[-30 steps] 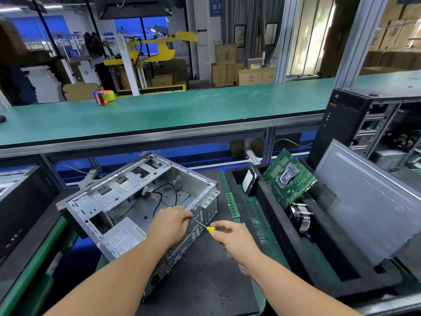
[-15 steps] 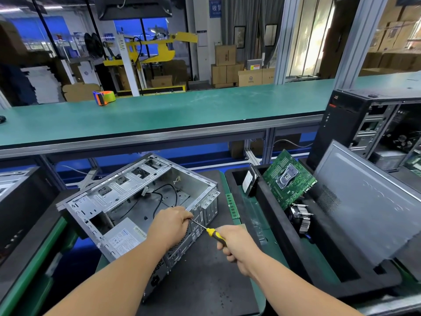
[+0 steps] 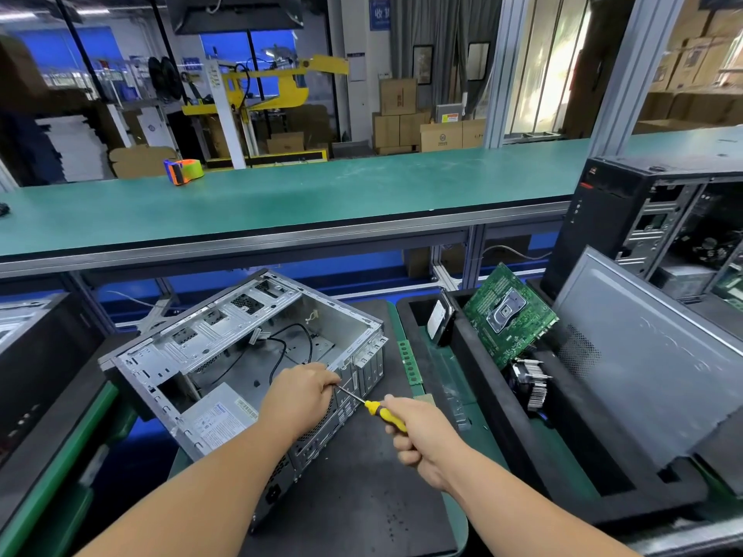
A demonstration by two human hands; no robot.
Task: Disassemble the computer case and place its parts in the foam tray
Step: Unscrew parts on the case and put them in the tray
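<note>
Right hand (image 3: 418, 436) grips the yellow screwdriver (image 3: 384, 414), tip at the computer case (image 3: 241, 347) rear edge; left hand (image 3: 299, 396), fingers curled, grips that edge beside the tip.

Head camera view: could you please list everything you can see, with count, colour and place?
open metal computer case: one, silver, on the dark mat.
yellow-handled screwdriver: one, tip at the case's rear edge.
black foam tray: one, right of case.
green motherboard: one, leaning in tray.
finned cooler: one, silver, below motherboard.
grey side panel: one, in tray's right part.
orange tape dispenser: one, on green bench.
left hand: on case's rear edge.
right hand: grips screwdriver.
</note>
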